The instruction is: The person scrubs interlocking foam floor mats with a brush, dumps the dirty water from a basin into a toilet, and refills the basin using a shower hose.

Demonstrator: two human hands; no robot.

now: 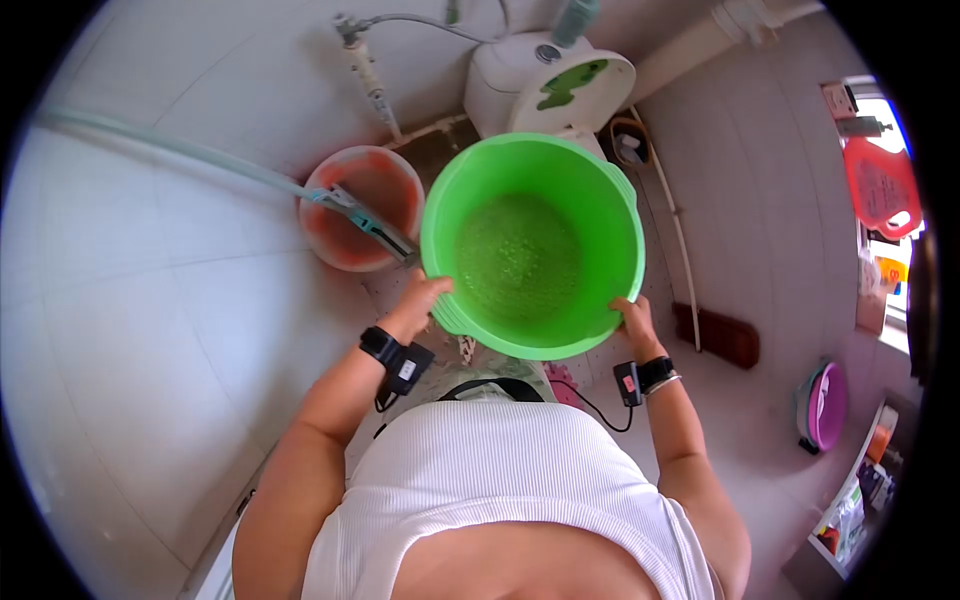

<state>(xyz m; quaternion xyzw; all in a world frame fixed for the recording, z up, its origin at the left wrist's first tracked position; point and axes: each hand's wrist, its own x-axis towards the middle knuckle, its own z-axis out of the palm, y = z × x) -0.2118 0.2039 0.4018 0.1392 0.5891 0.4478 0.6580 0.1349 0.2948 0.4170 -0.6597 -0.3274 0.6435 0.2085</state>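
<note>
A large green plastic tub (610, 235) is held out in front of me, with some bubbly water (520, 255) in its bottom. My left hand (424, 296) grips the rim at the near left, its thumb over the edge. On the near right, my right hand (634, 318) is closed on the rim the same way. The fingers of both hands are partly hidden under the tub. Just left of the tub stands a reddish bucket (335, 235), and a mop (365, 220) with a pale pole leans across it.
Behind the tub is a toilet (500, 75) with its lid raised. A small waste basket (628, 142) stands beside it. A brown board (725, 337) leans on the right wall. Purple basins (826, 405) and a shelf of bottles (860, 495) are farther right.
</note>
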